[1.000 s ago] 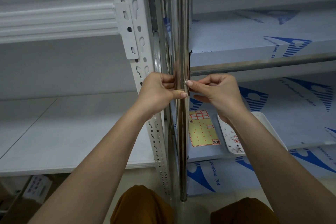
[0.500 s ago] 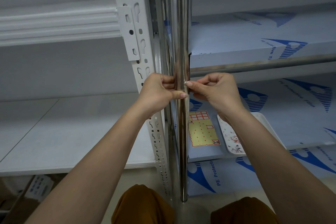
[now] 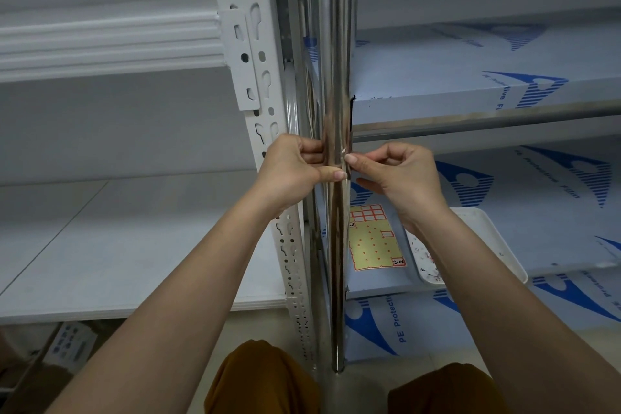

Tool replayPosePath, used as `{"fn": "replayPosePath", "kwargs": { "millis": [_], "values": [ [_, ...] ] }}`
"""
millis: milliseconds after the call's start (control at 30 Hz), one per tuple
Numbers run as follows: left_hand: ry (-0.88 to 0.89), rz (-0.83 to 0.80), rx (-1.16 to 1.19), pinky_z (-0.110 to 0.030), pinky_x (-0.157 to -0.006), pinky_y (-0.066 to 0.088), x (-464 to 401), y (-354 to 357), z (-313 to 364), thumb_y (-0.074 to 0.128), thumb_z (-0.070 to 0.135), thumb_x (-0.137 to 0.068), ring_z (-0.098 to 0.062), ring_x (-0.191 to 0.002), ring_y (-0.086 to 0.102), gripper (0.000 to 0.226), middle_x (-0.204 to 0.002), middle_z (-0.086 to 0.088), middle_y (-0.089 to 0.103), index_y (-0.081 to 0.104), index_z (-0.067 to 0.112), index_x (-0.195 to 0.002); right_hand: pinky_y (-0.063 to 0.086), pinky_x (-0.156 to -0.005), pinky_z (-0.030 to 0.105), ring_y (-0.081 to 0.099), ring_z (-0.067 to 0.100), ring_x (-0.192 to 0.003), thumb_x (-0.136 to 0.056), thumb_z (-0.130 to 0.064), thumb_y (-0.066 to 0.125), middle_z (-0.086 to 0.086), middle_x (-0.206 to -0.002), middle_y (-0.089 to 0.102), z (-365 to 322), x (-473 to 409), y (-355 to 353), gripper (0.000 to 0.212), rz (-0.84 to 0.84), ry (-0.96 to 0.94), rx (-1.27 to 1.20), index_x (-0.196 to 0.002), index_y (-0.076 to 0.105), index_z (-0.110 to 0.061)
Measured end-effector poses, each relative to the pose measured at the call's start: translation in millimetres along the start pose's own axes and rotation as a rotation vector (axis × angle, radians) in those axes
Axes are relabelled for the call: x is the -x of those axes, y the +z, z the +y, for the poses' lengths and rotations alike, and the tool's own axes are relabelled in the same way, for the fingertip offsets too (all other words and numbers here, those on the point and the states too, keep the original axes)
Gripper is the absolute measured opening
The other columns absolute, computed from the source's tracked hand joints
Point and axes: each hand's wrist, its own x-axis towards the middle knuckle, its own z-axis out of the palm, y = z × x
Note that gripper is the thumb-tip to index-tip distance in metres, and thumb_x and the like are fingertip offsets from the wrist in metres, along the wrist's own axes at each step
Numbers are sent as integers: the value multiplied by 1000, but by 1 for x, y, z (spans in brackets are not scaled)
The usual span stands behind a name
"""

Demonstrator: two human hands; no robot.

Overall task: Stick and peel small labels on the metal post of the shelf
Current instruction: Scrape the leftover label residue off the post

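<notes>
The metal post (image 3: 336, 77) stands upright, its long axis running 12 to 6 o'clock. Left hand (image 3: 292, 171) wraps the post from 9 o'clock. Right hand (image 3: 400, 174), at 3 o'clock, pinches at the post's edge; any label is too small to tell.

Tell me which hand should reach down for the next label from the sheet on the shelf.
Right. The right hand is on the same side of the metal post as the label sheet, which lies just below it. The left hand would have to cross the post.

Label at the metal post (image 3: 334, 77) is too small to make out between the fingertips (image 3: 351, 161). Right arm covers part of the white tray (image 3: 487, 238). Post's top runs off frame.
</notes>
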Motion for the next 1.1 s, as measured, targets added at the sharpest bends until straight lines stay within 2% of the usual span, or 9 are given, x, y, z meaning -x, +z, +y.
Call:
{"fn": "replayPosePath", "kwargs": {
  "millis": [367, 500, 700, 833, 1000, 1100],
  "values": [
    [8, 5, 2, -31, -89, 55, -1, 1, 0, 79, -4, -68, -11, -90, 71, 35, -97, -4, 74, 71, 9, -99, 60, -74, 36, 71, 12, -81, -75, -17, 77, -1, -79, 74, -2, 4, 6, 12, 61, 0, 7, -69, 67, -18],
    [9, 9, -3, -35, -91, 54, -1, 1, -1, 80, -2, -67, -12, -92, 71, 34, -97, -4, 74, 72, 11, -97, 60, -74, 38, 71, 16, -81, -75, -18, 78, 3, -78, 74, -2, 6, 9, 13, 93, 1, 21, -67, 67, -19],
    [7, 16, -21, -38, -92, 54, -1, 1, -2, 80, 0, -67, -13, -93, 71, 33, -98, -4, 74, 72, 10, -97, 60, -71, 30, 70, 9, -75, -74, -22, 78, -2, -74, 72, -3, 6, 11, 11, 125, -2, 70, -71, 69, -17],
    [8, 14, -15, -38, -92, 54, 0, 1, -1, 80, 0, -67, -13, -93, 71, 33, -98, -4, 74, 72, 10, -97, 58, -70, 24, 71, 5, -73, -75, -20, 78, -3, -76, 74, -6, 5, 8, 13, 87, -9, 77, -75, 69, -11],
    [-2, 2, -14, -35, -93, 54, 1, 0, 1, 80, 0, -68, -11, -94, 70, 37, -100, -5, 74, 71, 8, -103, 59, -78, 35, 72, 15, -81, -76, -17, 76, 1, -80, 75, -8, 1, -1, 11, -7, 30, 67, -77, 66, -12],
    [-4, 1, -6, -36, -94, 53, 1, 0, 0, 80, 0, -68, -12, -94, 71, 37, -99, -4, 74, 71, 10, -102, 59, -77, 35, 73, 15, -80, -79, -15, 74, 0, -79, 75, -7, -1, -1, 11, -2, 47, 17, -74, 65, -14]
  ]
}}
